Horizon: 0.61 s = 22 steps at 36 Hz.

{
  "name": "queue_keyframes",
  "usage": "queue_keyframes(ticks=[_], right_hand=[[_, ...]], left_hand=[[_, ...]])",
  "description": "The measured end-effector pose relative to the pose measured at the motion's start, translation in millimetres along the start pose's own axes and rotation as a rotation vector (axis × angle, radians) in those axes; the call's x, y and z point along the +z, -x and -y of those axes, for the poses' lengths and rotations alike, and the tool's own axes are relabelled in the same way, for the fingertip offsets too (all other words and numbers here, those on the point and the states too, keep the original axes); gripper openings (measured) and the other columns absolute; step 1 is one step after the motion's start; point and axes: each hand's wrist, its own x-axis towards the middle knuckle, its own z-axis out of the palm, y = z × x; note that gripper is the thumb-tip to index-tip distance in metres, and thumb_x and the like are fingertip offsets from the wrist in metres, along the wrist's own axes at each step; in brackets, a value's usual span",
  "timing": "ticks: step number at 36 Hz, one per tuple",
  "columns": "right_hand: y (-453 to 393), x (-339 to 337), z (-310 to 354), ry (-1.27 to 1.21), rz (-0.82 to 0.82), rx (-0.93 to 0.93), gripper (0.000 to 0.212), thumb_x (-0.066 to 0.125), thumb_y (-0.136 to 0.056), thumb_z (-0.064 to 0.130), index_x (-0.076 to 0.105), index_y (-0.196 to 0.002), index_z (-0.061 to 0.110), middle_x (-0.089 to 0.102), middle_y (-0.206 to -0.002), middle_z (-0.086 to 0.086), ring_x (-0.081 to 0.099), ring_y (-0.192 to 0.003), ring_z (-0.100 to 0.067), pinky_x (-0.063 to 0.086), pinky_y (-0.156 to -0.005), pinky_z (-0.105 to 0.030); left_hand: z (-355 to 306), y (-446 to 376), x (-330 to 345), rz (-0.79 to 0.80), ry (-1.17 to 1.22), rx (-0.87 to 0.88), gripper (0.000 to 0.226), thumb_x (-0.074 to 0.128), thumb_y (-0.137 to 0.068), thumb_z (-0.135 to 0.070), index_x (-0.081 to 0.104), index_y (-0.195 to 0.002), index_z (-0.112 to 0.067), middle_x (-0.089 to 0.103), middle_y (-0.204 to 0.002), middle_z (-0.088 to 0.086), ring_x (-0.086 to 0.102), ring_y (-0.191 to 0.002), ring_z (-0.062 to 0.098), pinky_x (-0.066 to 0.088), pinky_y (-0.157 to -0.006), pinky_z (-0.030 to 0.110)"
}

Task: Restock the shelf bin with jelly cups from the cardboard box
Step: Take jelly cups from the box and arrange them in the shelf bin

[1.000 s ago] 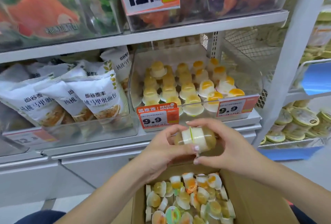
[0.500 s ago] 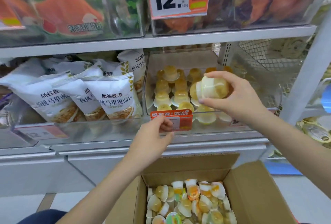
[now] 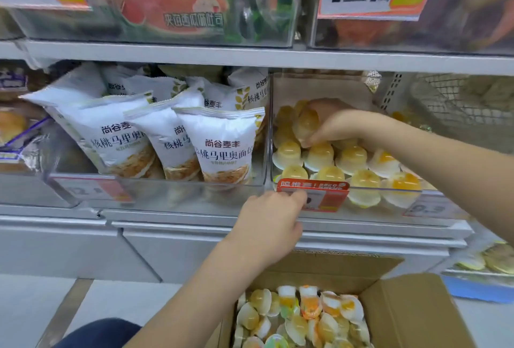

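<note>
Lowering jelly cup (image 3: 307, 125) into shelf bin (image 3: 389, 188)
</note>
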Motion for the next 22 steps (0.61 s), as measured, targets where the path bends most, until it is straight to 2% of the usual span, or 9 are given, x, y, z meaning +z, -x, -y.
queue_keyframes(ticks=[3, 7, 15, 17, 20, 22], right_hand=[[2, 2, 2, 0.008, 0.049, 0.023, 0.093, 0.076, -0.078, 0.040, 0.020, -0.150, 0.020, 0.038, -0.147, -0.006, 0.043, -0.129, -0.029, 0.041, -0.100, -0.033], [-4, 7, 3, 0.052, -0.003, -0.012, 0.092, 0.081, -0.070, 0.044, 0.033, -0.144, 0.019, 0.046, -0.141, -0.005, 0.049, -0.122, -0.027, 0.046, -0.099, -0.038], [-6, 12, -6, 0.016, -0.036, -0.053, 0.095, 0.083, -0.063, 0.047, 0.036, -0.142, 0.024, 0.048, -0.139, -0.002, 0.050, -0.121, -0.025, 0.046, -0.097, -0.037], [-3, 10, -7, -0.006, -0.061, -0.084, 0.087, 0.084, -0.065, 0.041, 0.040, -0.138, 0.024, 0.049, -0.138, 0.000, 0.049, -0.121, -0.023, 0.045, -0.097, -0.034], [13, 4, -9, -0.093, -0.131, -0.100, 0.076, 0.084, -0.067, 0.037, 0.046, -0.132, 0.025, 0.052, -0.132, 0.003, 0.050, -0.110, -0.013, 0.042, -0.084, -0.025], [33, 1, -13, -0.131, -0.221, -0.096, 0.066, 0.082, -0.070, 0.037, 0.051, -0.127, 0.025, 0.057, -0.125, 0.005, 0.053, -0.106, -0.011, 0.041, -0.081, -0.023]], left_hand=[[0, 0, 0, 0.000, 0.010, -0.002, 0.030, 0.048, -0.093, -0.026, 0.043, -0.122, -0.020, 0.061, -0.108, 0.004, 0.056, -0.102, 0.027, 0.038, -0.073, 0.034], [0, -1, 0, 0.002, 0.005, -0.009, 0.030, 0.047, -0.094, -0.026, 0.043, -0.123, -0.019, 0.061, -0.108, 0.004, 0.056, -0.101, 0.028, 0.040, -0.076, 0.035], [-2, 0, 3, -0.006, -0.025, 0.000, 0.031, 0.046, -0.095, -0.027, 0.041, -0.124, -0.018, 0.061, -0.110, 0.006, 0.056, -0.102, 0.027, 0.042, -0.080, 0.037], [-2, 1, 4, -0.014, -0.035, 0.007, 0.031, 0.046, -0.095, -0.027, 0.041, -0.124, -0.018, 0.061, -0.110, 0.005, 0.055, -0.104, 0.027, 0.042, -0.081, 0.037], [-2, 3, 5, -0.023, -0.053, 0.011, 0.027, 0.046, -0.095, -0.027, 0.042, -0.120, -0.017, 0.060, -0.112, 0.004, 0.054, -0.104, 0.026, 0.041, -0.081, 0.036], [-2, 4, 6, -0.020, -0.062, 0.007, 0.024, 0.046, -0.094, -0.027, 0.043, -0.116, -0.017, 0.060, -0.112, 0.004, 0.055, -0.103, 0.025, 0.041, -0.081, 0.036]])
